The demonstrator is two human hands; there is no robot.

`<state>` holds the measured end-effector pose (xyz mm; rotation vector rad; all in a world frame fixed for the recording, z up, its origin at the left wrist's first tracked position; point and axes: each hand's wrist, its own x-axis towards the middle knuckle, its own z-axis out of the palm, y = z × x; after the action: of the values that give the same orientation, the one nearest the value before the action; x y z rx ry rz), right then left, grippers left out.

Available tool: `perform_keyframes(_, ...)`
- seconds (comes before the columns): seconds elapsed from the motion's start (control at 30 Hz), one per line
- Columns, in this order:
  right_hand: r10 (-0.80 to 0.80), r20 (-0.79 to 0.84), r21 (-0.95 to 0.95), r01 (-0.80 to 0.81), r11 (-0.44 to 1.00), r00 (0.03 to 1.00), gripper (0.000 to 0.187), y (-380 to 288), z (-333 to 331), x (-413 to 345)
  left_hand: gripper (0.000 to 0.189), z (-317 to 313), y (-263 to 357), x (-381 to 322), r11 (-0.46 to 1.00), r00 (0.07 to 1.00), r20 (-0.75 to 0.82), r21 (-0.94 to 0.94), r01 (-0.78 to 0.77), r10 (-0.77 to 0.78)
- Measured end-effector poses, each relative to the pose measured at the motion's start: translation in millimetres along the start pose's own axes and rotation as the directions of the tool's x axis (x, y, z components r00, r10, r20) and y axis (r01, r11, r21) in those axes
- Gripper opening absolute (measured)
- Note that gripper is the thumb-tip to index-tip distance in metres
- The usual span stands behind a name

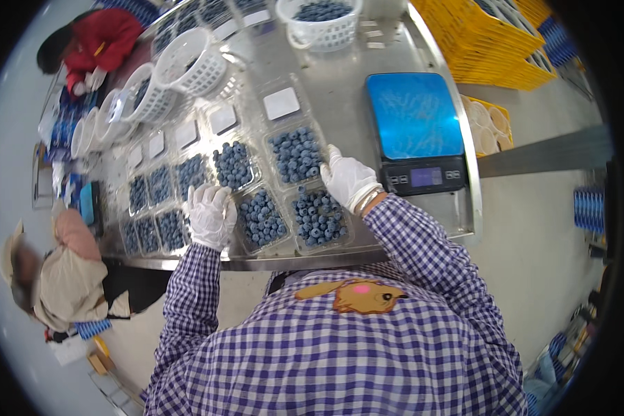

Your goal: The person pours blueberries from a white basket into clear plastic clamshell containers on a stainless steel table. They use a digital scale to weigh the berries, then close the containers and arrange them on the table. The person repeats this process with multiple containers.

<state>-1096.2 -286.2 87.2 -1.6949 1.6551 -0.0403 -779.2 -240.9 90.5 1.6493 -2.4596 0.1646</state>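
Both hands wear thin white gloves. My right hand (348,179) touches the right edge of a clear plastic clamshell of blueberries (295,155), beside the scale; whether its fingers grip that edge cannot be told. My left hand (210,216) lies over the clamshells in the middle, fingers curled and pointing away from me; what is under them is hidden. Between the hands are an open clamshell of blueberries (262,218) and, near the table edge, another one (320,217). Further filled clamshells stand in two rows to the left, the far row with raised lids bearing white labels (282,103).
A digital scale with a blue platform (415,115) stands at the right. White plastic baskets (191,62) line the table's far left, with another basket (320,28) at the back. Yellow crates (483,47) are stacked beyond the right edge. Two people are at the left.
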Motion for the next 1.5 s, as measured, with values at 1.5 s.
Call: perform_keyframes(1.5, 0.395, -0.541, 0.698, 0.134, 0.704, 0.743, 0.019, 336, -25, -280, 0.017, -31, 357, 84, 0.766, 0.958, -0.238, -0.583, -0.271, 0.157)
